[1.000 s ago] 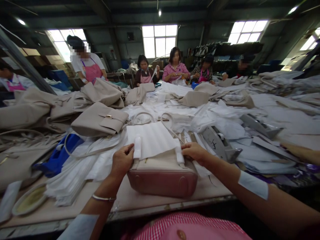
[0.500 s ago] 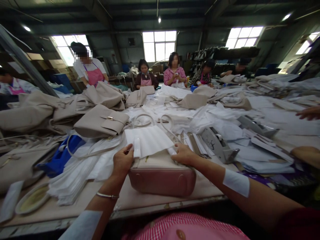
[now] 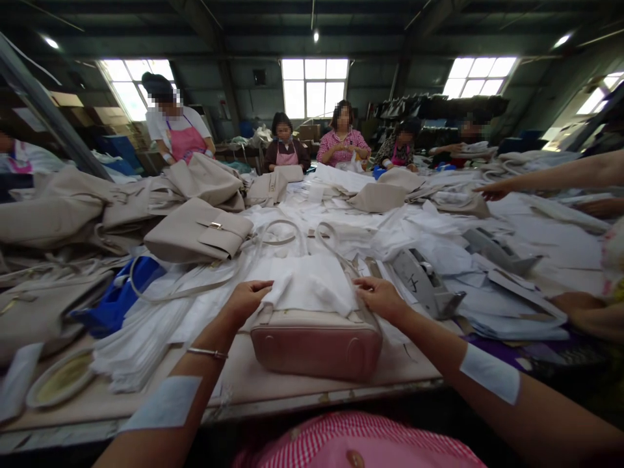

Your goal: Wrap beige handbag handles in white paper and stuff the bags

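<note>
Wrapping sheet [image 3: 319, 276], white, lies across the beige handbag [image 3: 316, 354] on the table [image 3: 238, 383]. It should handle light, soft, easily creased; hold its side edges. Left hand [image 3: 245, 301] and right hand [image 3: 384, 299] flank it, fingers bunched; whether clamped, I cannot tell.

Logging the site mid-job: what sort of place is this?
Probably a handbag workshop: heaped beige leather-look handbags, a stack of thin white sheets and several workers in pink aprons show it.
</note>
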`<state>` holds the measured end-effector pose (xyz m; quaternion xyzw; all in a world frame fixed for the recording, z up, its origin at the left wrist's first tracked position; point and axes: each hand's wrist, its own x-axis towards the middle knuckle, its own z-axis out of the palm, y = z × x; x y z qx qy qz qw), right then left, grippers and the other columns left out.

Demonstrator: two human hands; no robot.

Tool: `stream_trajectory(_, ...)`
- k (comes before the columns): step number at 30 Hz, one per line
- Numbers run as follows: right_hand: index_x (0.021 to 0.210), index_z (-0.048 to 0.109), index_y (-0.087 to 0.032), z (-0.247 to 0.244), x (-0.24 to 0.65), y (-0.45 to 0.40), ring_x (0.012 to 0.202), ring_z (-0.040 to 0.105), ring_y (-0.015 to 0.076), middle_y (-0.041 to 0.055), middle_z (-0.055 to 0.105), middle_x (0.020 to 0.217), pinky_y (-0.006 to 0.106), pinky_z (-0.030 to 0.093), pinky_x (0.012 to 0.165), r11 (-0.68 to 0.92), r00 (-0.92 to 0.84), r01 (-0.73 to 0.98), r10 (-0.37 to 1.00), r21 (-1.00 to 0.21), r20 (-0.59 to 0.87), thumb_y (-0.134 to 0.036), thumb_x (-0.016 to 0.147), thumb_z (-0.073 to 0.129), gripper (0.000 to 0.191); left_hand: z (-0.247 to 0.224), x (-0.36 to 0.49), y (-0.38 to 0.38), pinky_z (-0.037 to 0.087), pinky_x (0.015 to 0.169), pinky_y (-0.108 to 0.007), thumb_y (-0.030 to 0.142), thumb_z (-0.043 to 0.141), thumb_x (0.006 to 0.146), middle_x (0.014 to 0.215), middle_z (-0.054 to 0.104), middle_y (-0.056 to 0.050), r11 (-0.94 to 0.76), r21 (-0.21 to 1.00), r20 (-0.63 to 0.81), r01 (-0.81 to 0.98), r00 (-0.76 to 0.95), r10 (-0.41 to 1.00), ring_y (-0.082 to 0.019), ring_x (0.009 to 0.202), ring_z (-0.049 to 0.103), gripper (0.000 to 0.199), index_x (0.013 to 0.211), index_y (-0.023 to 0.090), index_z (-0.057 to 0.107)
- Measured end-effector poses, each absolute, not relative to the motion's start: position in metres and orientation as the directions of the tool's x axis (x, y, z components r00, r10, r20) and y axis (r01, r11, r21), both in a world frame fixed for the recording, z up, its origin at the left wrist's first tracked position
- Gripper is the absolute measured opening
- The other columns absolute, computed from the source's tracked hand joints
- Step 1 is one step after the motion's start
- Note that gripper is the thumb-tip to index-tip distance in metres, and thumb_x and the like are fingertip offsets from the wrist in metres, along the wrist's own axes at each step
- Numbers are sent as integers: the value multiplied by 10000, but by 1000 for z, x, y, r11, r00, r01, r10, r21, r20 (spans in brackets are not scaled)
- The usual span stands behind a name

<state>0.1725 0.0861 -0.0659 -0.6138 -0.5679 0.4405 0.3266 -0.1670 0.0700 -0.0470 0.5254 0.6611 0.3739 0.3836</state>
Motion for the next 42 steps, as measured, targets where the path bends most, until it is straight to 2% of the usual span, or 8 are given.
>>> stream_trajectory(6,776,656,-146,-69,160,96,471,489,104,-24,559,530,205,338,426,-240,-28,404,961,-883,-274,-294,701,656,166,-45,-168,70,517,684,-269,403,705,681,967,755,-88,175,902,-161,394,-70,985,-206,809,674,453,1052,146,744)
stream_trajectory(9,734,590,-157,-62,163,89,346,304,65,-86,370,397,195,193,350,-317,-89,359,925,-878,-370,-344,710,642,195,-39,-167,64,439,514,-231,411,667,720,809,712,-53,223,891,-202,395,-94,975,-128,577,584,557,1200,129,660)
stream_trajectory(13,673,492,-190,-55,176,76,342,215,39,-112,299,382,182,108,340,-473,-213,271,820,-838,-531,-369,610,715,293,-23,-166,54,353,436,-211,410,690,698,588,531,28,340,816,-342,468,-84,936,-101,481,475,485,1087,120,678)
stream_trajectory(17,651,445,-205,-57,185,62,354,201,30,-118,299,393,179,86,350,-561,-296,272,724,-782,-623,-383,584,717,332,-13,-167,42,413,500,-228,373,688,688,716,601,-12,467,784,-483,409,-71,873,-130,588,555,446,1062,134,655)
stream_trajectory(23,670,555,-156,-60,190,48,383,296,26,-69,442,462,179,156,370,-329,-225,565,821,-757,-525,-299,645,665,182,-16,-169,24,339,483,-182,287,689,667,676,580,9,505,816,-539,280,57,840,-74,540,499,248,853,128,655)
stream_trajectory(29,721,508,-193,-51,192,46,336,227,40,-108,383,433,214,99,355,-522,-267,405,717,-750,-643,-318,643,630,192,-12,-165,16,318,436,-185,261,668,640,584,523,51,521,801,-544,294,-4,839,-66,475,432,237,831,141,595)
stream_trajectory(37,670,569,-169,-50,187,42,569,515,126,-4,595,594,228,302,491,-27,-277,804,867,-594,-415,-162,633,599,48,-24,-160,12,302,391,-213,256,527,683,555,458,96,476,701,-577,531,32,816,-92,409,406,364,1035,165,518)
stream_trajectory(42,705,625,-177,-48,191,50,638,568,174,46,678,701,260,301,540,227,-395,866,856,-446,-332,-245,697,601,73,10,-171,43,485,635,-300,341,530,781,753,664,-31,77,491,-381,868,134,915,-191,686,630,305,1004,159,632)
